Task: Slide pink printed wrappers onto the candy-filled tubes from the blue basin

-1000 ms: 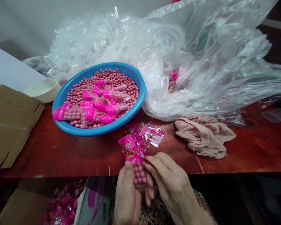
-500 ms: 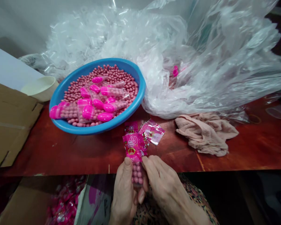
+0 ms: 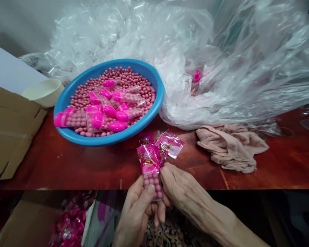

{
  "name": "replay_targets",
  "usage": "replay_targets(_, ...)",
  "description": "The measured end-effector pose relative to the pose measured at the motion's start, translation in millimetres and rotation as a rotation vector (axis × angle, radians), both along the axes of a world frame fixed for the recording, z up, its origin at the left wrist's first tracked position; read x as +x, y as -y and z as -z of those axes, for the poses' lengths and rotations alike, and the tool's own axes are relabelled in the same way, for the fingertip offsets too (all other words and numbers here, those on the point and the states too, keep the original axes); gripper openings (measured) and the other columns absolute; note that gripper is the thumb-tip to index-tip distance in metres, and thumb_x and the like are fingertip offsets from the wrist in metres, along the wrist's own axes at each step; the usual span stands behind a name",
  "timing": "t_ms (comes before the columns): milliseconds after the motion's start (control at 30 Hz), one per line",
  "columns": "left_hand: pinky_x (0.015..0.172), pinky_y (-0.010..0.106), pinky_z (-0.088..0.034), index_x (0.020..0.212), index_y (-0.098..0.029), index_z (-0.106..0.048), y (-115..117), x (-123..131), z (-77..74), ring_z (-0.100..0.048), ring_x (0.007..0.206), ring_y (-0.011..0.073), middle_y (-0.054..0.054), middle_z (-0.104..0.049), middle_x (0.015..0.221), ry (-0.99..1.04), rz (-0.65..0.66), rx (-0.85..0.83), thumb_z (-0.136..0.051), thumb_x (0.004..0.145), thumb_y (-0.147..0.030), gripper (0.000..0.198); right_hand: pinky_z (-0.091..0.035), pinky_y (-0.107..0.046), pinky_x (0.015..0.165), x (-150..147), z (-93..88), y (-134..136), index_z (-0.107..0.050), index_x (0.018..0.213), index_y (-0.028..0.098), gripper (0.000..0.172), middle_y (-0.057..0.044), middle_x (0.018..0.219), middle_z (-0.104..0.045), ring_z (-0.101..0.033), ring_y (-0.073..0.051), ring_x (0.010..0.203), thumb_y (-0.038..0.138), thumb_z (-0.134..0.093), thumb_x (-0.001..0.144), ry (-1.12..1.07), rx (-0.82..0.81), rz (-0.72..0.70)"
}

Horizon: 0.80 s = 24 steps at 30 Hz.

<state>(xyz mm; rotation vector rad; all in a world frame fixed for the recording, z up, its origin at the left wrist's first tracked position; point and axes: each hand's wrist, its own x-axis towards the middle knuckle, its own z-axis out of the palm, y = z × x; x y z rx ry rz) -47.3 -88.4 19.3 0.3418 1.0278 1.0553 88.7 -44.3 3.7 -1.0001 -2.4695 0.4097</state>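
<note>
2 hands, the left hand [image 3: 135, 214] and the right hand [image 3: 185, 193], held a pink-printed sachet [image 3: 149, 161] of pink beads in a narrow grip — just over the tabletop [image 3: 54, 164] edge, near a blue basin [image 3: 137, 129].

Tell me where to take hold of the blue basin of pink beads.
Grip the blue plastic basin by its rim on the near left, coming from the front and reaching over the lip: that stretch stands free of the plastic sheeting heaped behind, and the raised edge gives a ready hold.
</note>
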Motion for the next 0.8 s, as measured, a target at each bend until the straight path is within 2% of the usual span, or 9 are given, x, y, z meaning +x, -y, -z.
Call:
replay_targets(100,0.033,0.012,-0.031,0.085,-0.014,-0.06,1,3,-0.1,-0.048,0.034,0.004,0.002,-0.062,0.057,-0.068,-0.025,-0.041,-0.054,0.084,-0.031,0.018,-0.051,-0.031,0.055,-1,2.5,0,-0.048,0.081,0.018,0.031,-0.007,0.071,-0.057,-0.055,-0.019,0.061,-0.001,-0.024,0.079,0.028,0.117,0.03)
replay_targets(267,0.03,0.012,-0.026,0.09,-0.015,-0.058,4,9,0.3,-0.043,0.03,0.0034,0.001,-0.061,0.053,-0.112,-0.058,-0.09,-0.058,0.081,-0.035,0.022,-0.049,-0.03,0.048,-1,4.0,-1,-0.047,0.075,0.017,0.027,-0.007,0.069,-0.054,-0.052,-0.018,0.056,-0.001,-0.027,0.081,0.12,0.062,-0.053)
replay_targets(433,0.029,0.012,-0.023,0.084,-0.017,-0.056,6,14,-1.5,-0.037,0.03,0.0027,-0.001,-0.059,0.049,-0.154,-0.123,-0.136,-0.065,0.075,-0.039,0.025,-0.045,-0.026,0.047,1,6.4,-1,-0.047,0.07,0.017,0.034,-0.005,0.064,-0.051,-0.048,-0.015,0.054,0.001,-0.022,0.087,0.02,0.063,-0.078)
replay_targets(600,0.031,0.01,-0.02,0.094,-0.017,-0.053,5,16,-4.2,-0.032,0.031,0.0011,-0.004,-0.056,0.047,-0.16,-0.146,-0.154,-0.067,0.074,-0.039,0.033,-0.043,-0.024,0.045,2,10.0,2,-0.047,0.066,0.017,0.039,-0.004,0.059,-0.049,-0.046,-0.014,0.05,0.007,-0.02,0.092,-0.088,0.053,-0.081)
replay_targets(733,0.031,0.011,-0.019,0.095,-0.016,-0.052,4,15,0.0,-0.031,0.032,0.0006,-0.004,-0.055,0.049,-0.161,-0.121,-0.133,-0.064,0.076,-0.039,0.032,-0.046,-0.027,0.048,5,8.2,5,-0.052,0.07,0.015,0.045,-0.007,0.062,-0.055,-0.05,-0.016,0.053,0.006,-0.014,0.092,-0.041,0.056,-0.071)
replay_targets(800,0.031,0.011,-0.018,0.089,-0.016,-0.052,4,14,3.8,-0.029,0.031,-0.0003,-0.005,-0.054,0.051,-0.176,-0.099,-0.091,-0.062,0.077,-0.04,0.028,-0.048,-0.029,0.053,8,7.2,8,-0.054,0.073,0.016,0.045,-0.007,0.066,-0.058,-0.054,-0.018,0.058,0.007,-0.015,0.092,-0.05,-0.017,-0.077)
